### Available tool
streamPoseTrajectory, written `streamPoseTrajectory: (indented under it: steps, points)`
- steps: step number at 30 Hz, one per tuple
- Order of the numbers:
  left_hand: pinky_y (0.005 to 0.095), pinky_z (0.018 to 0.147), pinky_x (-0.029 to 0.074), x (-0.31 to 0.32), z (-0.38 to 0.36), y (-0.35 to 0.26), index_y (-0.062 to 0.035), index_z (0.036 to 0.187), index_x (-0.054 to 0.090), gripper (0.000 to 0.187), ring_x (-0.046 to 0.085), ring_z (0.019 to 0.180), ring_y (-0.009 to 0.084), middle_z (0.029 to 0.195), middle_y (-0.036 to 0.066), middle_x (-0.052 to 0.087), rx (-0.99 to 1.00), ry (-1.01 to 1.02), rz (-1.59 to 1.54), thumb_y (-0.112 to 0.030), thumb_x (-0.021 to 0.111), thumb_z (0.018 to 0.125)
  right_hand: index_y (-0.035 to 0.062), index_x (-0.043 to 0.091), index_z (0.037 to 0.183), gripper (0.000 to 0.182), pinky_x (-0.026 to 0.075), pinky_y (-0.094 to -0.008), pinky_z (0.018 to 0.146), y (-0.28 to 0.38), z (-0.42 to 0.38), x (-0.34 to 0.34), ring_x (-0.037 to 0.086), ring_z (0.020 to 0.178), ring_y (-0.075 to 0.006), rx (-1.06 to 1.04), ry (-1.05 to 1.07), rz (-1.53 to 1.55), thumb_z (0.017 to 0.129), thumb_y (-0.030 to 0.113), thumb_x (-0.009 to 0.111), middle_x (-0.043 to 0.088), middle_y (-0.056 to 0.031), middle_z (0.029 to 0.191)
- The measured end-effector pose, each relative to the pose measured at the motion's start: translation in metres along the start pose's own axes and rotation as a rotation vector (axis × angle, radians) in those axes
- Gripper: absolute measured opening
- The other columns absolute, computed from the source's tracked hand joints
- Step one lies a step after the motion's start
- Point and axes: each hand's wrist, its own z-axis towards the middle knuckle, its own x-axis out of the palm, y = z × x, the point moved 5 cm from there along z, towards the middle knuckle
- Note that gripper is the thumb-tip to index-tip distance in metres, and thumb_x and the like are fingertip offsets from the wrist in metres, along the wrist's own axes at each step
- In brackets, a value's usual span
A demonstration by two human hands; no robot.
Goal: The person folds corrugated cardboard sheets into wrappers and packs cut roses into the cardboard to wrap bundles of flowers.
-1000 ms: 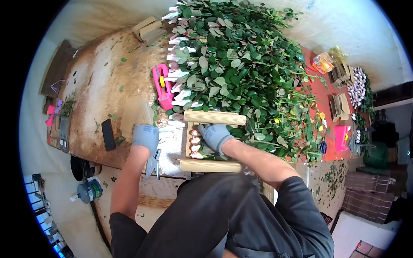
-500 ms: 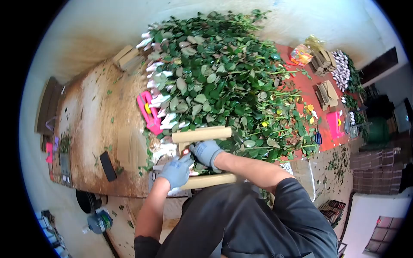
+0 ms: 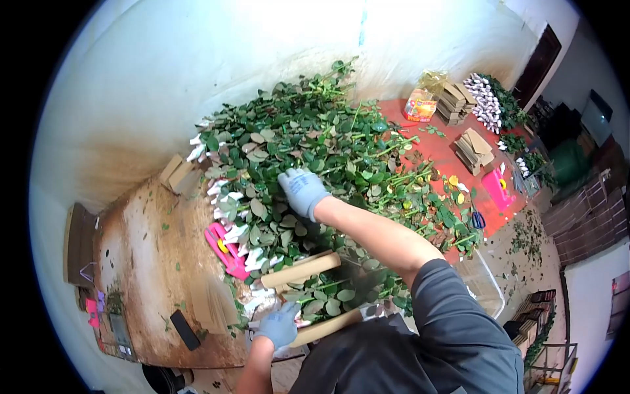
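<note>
My right hand (image 3: pixel 303 192), in a grey glove, reaches over a large pile of leafy rose stems (image 3: pixel 308 138); its fingers are stretched over the leaves and nothing is visible in them. The flower heads, in white sleeves (image 3: pixel 218 189), face left. My left hand (image 3: pixel 278 326), also gloved, rests fingers out at the left end of a cardboard-lined holder, near flower heads that it partly hides. The holder has a rear cardboard wall (image 3: pixel 302 270) and a front one (image 3: pixel 327 328), with leafy stems (image 3: pixel 331 295) between them.
A pink tool with a yellow part (image 3: pixel 226 249) lies left of the pile. Stacked cardboard sheets (image 3: pixel 213 303) and a black phone (image 3: pixel 185 329) are on the wooden table (image 3: pixel 141 262). Scissors (image 3: pixel 478 220), a pink dispenser (image 3: pixel 497 189) and cardboard pieces (image 3: pixel 474 151) lie on the red surface at right.
My right hand has left the holder and moved up and away onto the rose pile. My left hand stays at the holder's left end. The camera view has shifted and turned.
</note>
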Motion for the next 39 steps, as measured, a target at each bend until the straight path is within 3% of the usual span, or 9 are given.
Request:
streamPoseTrajectory:
  steps: [10,14,21,23,24,27,29,37,39]
  points:
    - [0.0462,0.11,0.043,0.006,0.0,0.006,-0.0083,0.143,0.051,0.052,0.049,0.134,0.0396,0.149,0.016,0.049,-0.025,0.035,-0.013,-0.018,0.055,0.092,0.0148,0.069,0.111,0.021,0.045,-0.0424,0.081,-0.023,-0.011,0.019,0.062,0.103,-0.0255,-0.086,0.281,-0.387,0.095,0.02,0.057,0.065,-0.0091,0.106]
    - [0.0449,0.112,0.042,0.003,-0.002,0.002,-0.007,0.142,0.053,0.052,0.051,0.134,0.0378,0.147,0.019,0.051,-0.043,0.021,-0.005,-0.016,0.055,0.091,0.0146,0.07,0.109,0.021,0.044,-0.0424,0.083,-0.024,0.001,-0.029,0.06,0.104,-0.0255,-0.093,0.053,-0.501,0.095,0.02,0.056,0.064,-0.0085,0.11]
    - [0.0463,0.107,0.045,0.014,-0.001,0.009,-0.0066,0.136,0.054,0.046,0.054,0.128,0.0389,0.141,0.019,0.054,-0.03,-0.061,-0.035,-0.018,0.057,0.092,0.0077,0.065,0.111,0.027,0.047,-0.045,0.088,-0.039,-0.004,-0.067,0.059,0.11,-0.0309,-0.001,-0.095,-0.267,0.088,0.022,0.062,0.063,-0.0127,0.114]
    - [0.0461,0.107,0.045,0.013,-0.002,0.008,-0.0067,0.137,0.054,0.047,0.055,0.127,0.0395,0.142,0.02,0.054,-0.043,-0.056,-0.071,-0.018,0.058,0.092,0.0064,0.066,0.118,0.038,0.049,-0.0464,0.095,-0.03,-0.021,-0.048,0.059,0.118,-0.0349,-0.049,0.466,-0.141,0.09,0.032,0.062,0.064,-0.0168,0.122]
    - [0.0461,0.107,0.045,0.013,-0.002,0.008,-0.0067,0.137,0.054,0.047,0.055,0.127,0.0395,0.142,0.02,0.054,-0.046,-0.055,-0.072,-0.018,0.058,0.092,0.007,0.065,0.124,0.047,0.05,-0.0459,0.098,-0.032,-0.027,-0.033,0.061,0.116,-0.0375,-0.069,0.556,-0.046,0.089,0.039,0.064,0.067,-0.018,0.119]
    - [0.0452,0.108,0.045,0.012,-0.001,0.008,-0.0069,0.137,0.055,0.047,0.054,0.13,0.0392,0.144,0.019,0.053,-0.046,-0.052,-0.062,-0.017,0.057,0.091,0.0068,0.065,0.12,0.042,0.052,-0.0463,0.095,-0.036,-0.035,-0.012,0.064,0.109,-0.0395,0.04,0.57,0.178,0.09,0.036,0.065,0.069,-0.0195,0.111]
    - [0.0443,0.11,0.044,0.008,-0.002,0.005,-0.0073,0.138,0.056,0.048,0.052,0.133,0.038,0.146,0.019,0.052,-0.023,-0.077,-0.046,-0.015,0.056,0.091,0.0048,0.064,0.115,0.037,0.052,-0.0466,0.093,-0.039,-0.04,0.005,0.064,0.105,-0.0411,0.072,0.303,0.184,0.091,0.033,0.064,0.07,-0.0211,0.106]
    - [0.0438,0.111,0.043,0.002,-0.002,-0.001,-0.0082,0.139,0.056,0.048,0.051,0.134,0.0366,0.147,0.018,0.052,-0.002,-0.066,-0.034,-0.015,0.056,0.091,0.0062,0.067,0.107,0.024,0.057,-0.0452,0.08,0.008,-0.099,0.033,0.07,0.096,-0.0349,-0.074,0.482,0.062,0.093,0.02,0.054,0.072,-0.0168,0.102]
    - [0.0432,0.112,0.042,0.001,-0.003,-0.002,-0.008,0.139,0.055,0.048,0.051,0.135,0.0364,0.147,0.018,0.052,-0.031,-0.031,-0.029,-0.016,0.056,0.091,0.0064,0.067,0.107,0.023,0.056,-0.0448,0.081,0.005,-0.106,0.028,0.069,0.097,-0.0342,-0.054,0.387,0.071,0.092,0.019,0.055,0.071,-0.016,0.102]
